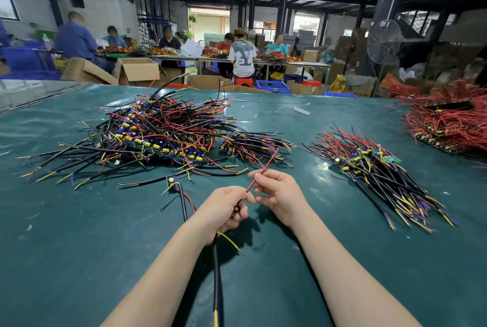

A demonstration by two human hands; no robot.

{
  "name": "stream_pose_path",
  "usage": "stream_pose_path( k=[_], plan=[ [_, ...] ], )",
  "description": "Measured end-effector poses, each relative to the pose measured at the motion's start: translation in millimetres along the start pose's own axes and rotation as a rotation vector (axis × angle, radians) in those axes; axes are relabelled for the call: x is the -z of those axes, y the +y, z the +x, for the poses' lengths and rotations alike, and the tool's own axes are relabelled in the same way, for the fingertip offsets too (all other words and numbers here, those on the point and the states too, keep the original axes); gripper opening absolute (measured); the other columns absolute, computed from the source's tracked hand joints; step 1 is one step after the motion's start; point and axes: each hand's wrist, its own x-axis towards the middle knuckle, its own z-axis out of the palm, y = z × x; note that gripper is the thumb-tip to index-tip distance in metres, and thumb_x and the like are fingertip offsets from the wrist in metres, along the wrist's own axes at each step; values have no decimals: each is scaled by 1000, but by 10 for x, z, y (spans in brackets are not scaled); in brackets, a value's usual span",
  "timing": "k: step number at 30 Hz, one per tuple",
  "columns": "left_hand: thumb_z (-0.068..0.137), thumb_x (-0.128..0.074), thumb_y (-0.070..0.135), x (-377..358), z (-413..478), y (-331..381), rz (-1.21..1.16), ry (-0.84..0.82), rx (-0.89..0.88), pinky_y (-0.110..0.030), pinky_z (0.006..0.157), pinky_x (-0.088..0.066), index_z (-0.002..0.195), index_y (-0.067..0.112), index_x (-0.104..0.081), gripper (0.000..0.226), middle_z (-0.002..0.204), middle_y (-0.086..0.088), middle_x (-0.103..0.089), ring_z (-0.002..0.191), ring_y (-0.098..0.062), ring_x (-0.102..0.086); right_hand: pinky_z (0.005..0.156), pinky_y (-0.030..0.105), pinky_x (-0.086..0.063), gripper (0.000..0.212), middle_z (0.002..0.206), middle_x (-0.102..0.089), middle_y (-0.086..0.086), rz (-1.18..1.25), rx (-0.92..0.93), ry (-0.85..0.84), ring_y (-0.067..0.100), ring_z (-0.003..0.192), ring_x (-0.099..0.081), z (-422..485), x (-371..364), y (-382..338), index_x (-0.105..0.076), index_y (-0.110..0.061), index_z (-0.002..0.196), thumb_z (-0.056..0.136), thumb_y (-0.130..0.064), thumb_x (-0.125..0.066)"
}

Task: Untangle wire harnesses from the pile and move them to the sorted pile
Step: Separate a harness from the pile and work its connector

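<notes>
Holding one harness (238, 209) just above the bench (79, 234), head view. The left hand (224, 208) has its fingers (243, 196) curled round the harness body. The right hand (279, 195) pinches the harness's red wire (263, 168) between thumb and forefinger, fingers (259, 176) pressed on it.

The red wire runs diagonally from the left fist up and to the right, free tip past the right fingertips. The black cable (216, 274) drops from the fist toward the viewer, so the long axis is roughly near-to-far and appears clear of the heap.

The tangled pile (158, 131) lies ahead-left and the sorted pile (374, 168) ahead-right, wires laid parallel. The right hand is nearer to it, so the carry likely goes rightward. A loose harness (179, 189) lies just left of the left hand.

The bench has a green glossy cover with scuffs. A red-wire heap (448, 126) sits at far right. The room is a workshop, with seated people at tables behind, cardboard boxes (137, 69) and a standing fan (383, 42).
</notes>
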Motion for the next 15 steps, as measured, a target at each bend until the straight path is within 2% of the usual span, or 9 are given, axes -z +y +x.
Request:
stream_pose_path(
  k=[4, 8, 11, 15],
  plan=[
    [92, -38, 11, -4, -15, 10, -9, -20, 3, -10, 28, -16, 72, 13, -54, 26, 40, 7, -45, 28, -3, -29, 42, 15, -46, 18, 48, -59, -7, 107, 26, 58, 1, 41, -52, 7, 42, -14, -62, -3, 74, 86, 6, -52],
    [92, -37, 9, 16, -9, 4, -78, -77, -3, -12, 32, -18, 72, 11, -54, 27, 42, 4, -45, 30, -4, -31, 40, 16, -47, 35, 46, -58, -1, 263, -14, 59, 5, 38, -55, 15, 68, -17, -66, -8, 59, 85, 10, -51],
    [93, -35, 8, 48, -8, -7, -146, -129, -11, -12, 32, -18, 72, 8, -54, 28, 42, 3, -44, 31, -4, -30, 42, 17, -49, 39, 46, -54, -2, 339, -41, -30, 6, 39, -54, 2, 85, -31, -67, -14, 56, 83, 8, -49],
    [92, -35, 7, 87, -3, -11, -251, -169, 10, -11, 31, -18, 71, 6, -53, 28, 40, 2, -41, 29, -4, -28, 45, 19, -48, 23, 47, -47, -3, 315, -62, -189, 6, 41, -48, -23, 80, -73, -71, -16, 62, 71, -5, -53]
  ],
)
